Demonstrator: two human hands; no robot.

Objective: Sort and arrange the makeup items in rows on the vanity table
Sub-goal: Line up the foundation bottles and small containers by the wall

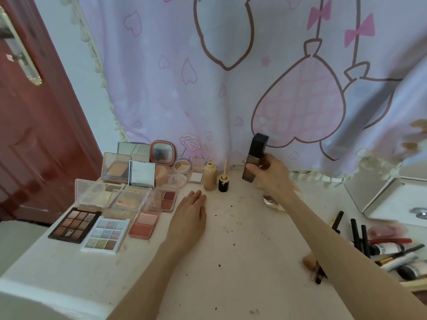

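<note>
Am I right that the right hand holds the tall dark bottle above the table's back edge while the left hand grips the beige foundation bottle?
Not quite. In the head view the left hand lies flat and open on the table, short of the beige foundation bottle, gripping nothing. The rest stands: the right hand holds the tall dark bottle above the back edge.

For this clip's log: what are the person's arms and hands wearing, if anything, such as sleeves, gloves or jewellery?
Nothing is worn, as far as the view shows. Both forearms are bare up to the frame edge, with no sleeve in sight. The left hand and the right hand have no gloves, and no rings, watch or bracelet show. Nail details are too blurred to tell.
</note>
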